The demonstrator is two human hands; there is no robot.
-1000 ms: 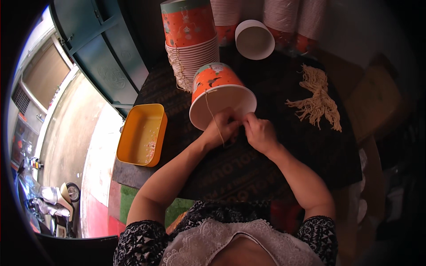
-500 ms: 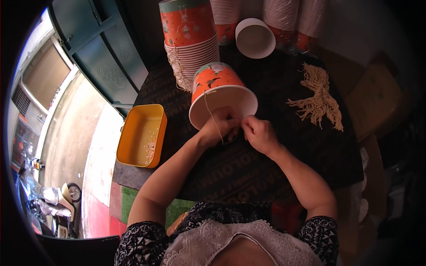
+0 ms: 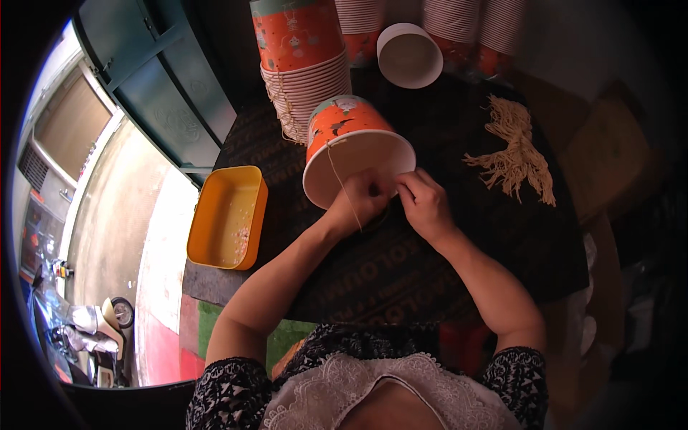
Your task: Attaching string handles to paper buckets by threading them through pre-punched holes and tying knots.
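Observation:
An orange paper bucket [image 3: 342, 129] with a green band lies tilted on the table, its white mouth facing me. A thin string [image 3: 335, 172] hangs from the upper left of its rim, across the mouth and past my left wrist. My left hand [image 3: 362, 197] is closed at the lower right of the mouth, its fingertips partly hidden. Close beside it, my right hand [image 3: 426, 204] pinches thumb against forefinger at the rim's right edge. What either hand grips is too small to make out.
A stack of orange paper buckets [image 3: 304, 50] with strings along its side stands behind. More stacks [image 3: 451, 25] and a single white-mouthed bucket [image 3: 410, 56] are at the back. Left is a yellow tub [image 3: 222, 208] with small pale bits; right, a bundle of strings [image 3: 517, 147].
My right hand has moved slightly up along the rim, and its fingers have shifted. My left hand has turned a little at the mouth. The bucket stays tilted in nearly the same place.

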